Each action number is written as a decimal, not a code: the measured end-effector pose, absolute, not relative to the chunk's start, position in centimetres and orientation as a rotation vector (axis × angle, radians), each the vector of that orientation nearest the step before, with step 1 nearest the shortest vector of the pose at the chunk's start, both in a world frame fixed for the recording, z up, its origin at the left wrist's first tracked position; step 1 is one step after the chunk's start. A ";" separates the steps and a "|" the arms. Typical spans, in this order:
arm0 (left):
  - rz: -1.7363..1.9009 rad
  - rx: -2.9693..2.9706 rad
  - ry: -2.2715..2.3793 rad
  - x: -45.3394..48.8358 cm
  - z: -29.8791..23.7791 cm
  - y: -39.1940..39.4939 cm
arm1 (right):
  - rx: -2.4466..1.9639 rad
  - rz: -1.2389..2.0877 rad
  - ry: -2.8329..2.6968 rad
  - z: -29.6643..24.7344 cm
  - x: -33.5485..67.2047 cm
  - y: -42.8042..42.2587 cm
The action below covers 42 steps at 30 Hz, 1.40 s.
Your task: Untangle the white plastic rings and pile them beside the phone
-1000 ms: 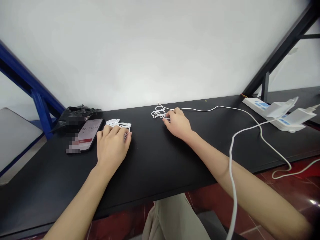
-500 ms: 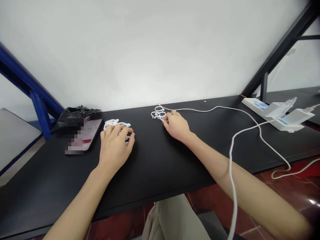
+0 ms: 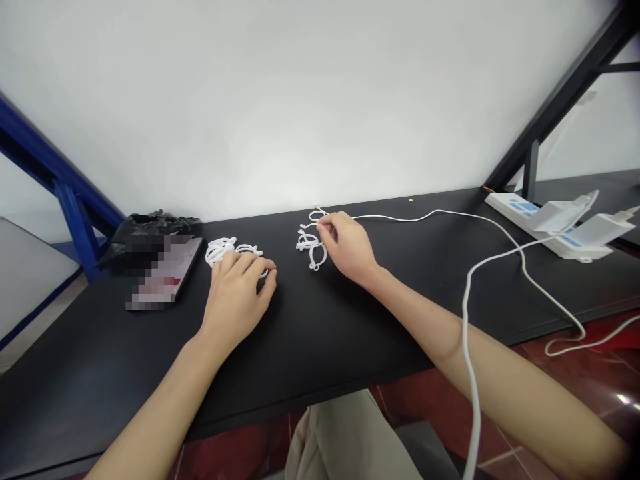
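Observation:
My right hand [image 3: 347, 247] pinches a tangle of white cable loops [image 3: 310, 243] and holds it just above the black table [image 3: 310, 333], near the back edge. A long white cable [image 3: 450, 217] runs from that tangle off to the right. My left hand [image 3: 237, 290] lies palm down with its fingers resting on a second bundle of coiled white cable [image 3: 223, 250], left of centre.
A phone [image 3: 167, 270] lies face up left of the coiled bundle, with crumpled black plastic [image 3: 150, 223] behind it. A white power strip [image 3: 545, 227] with plugged adapters sits at the far right. Another white cable [image 3: 467, 347] drapes over my right forearm and off the table's front edge.
My right hand has closed on the tangled loops and lifted them slightly toward me. My left hand has slid a little to the right over the coiled bundle.

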<state>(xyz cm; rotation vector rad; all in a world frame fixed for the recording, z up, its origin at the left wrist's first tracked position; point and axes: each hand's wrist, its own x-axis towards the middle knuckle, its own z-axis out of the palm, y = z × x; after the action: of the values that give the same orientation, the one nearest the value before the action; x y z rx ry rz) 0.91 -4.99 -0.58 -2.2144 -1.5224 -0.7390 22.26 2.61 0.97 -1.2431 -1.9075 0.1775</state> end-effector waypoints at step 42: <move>-1.102 -2.270 -1.571 6.8 -0.8 -5.1 | -0.936 1.526 -1.366 1.6 20.2 0.1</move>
<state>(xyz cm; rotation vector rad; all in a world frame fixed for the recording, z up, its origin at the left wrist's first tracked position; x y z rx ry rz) 6.81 -5.11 -0.82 -2.2701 -1.5713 -1.1019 20.18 0.09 1.58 -0.9363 -1.3657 1.5255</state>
